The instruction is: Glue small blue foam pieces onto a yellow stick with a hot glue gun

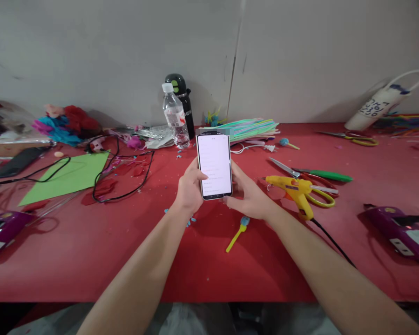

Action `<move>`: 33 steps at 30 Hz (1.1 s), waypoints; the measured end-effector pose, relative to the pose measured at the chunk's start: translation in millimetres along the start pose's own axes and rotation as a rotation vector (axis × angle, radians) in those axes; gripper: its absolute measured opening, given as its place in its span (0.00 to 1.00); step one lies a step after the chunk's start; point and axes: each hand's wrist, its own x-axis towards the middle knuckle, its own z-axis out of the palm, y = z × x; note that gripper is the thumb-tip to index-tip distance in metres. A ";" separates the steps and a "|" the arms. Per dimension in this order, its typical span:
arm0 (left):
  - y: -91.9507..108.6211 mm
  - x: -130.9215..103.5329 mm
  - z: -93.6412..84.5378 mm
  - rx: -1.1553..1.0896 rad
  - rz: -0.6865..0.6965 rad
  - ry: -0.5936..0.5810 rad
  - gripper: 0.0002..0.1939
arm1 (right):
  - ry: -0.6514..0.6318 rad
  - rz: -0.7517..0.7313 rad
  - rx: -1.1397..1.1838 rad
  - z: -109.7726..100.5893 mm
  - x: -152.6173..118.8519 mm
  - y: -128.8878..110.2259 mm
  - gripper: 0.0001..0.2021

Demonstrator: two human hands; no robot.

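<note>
A smartphone (215, 163) with a lit white screen is held upright above the red table, between both hands. My left hand (191, 188) grips its left side, the thumb lying over the screen's edge. My right hand (247, 193) is closed about the lower right side, thumb at the bottom corner. The fingers behind the phone are hidden. Below my right hand lies a small yellow stick with a blue tuft (242, 225). Tiny blue bits (192, 220) are scattered by my left wrist.
On the right lie a yellow glue gun (295, 187), scissors (321, 197), green-handled pliers (324, 175) and a purple power strip (400, 232). Behind the phone stand a water bottle (176, 118), a black flask (188, 109) and pastel pipe cleaners (253, 129). Green paper (64, 179) and a black cable (122, 199) lie left.
</note>
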 end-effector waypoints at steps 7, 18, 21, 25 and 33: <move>-1.2 0.9 -0.5 -0.007 0.006 -0.007 0.37 | 0.002 -0.001 -0.002 0.1 0.7 0.4 0.46; 0.0 -0.4 1.1 0.001 0.007 -0.002 0.36 | -0.005 0.028 0.001 0.4 0.6 1.6 0.47; 0.2 -0.3 1.4 0.009 0.009 -0.006 0.36 | -0.002 0.029 -0.012 0.5 0.5 0.6 0.47; 0.6 -0.4 1.9 -0.011 0.002 -0.004 0.35 | -0.002 0.025 -0.016 0.4 0.0 -0.1 0.48; 0.5 -0.7 0.9 -0.010 -0.012 -0.012 0.35 | 0.009 -0.002 -0.019 0.8 0.8 1.7 0.48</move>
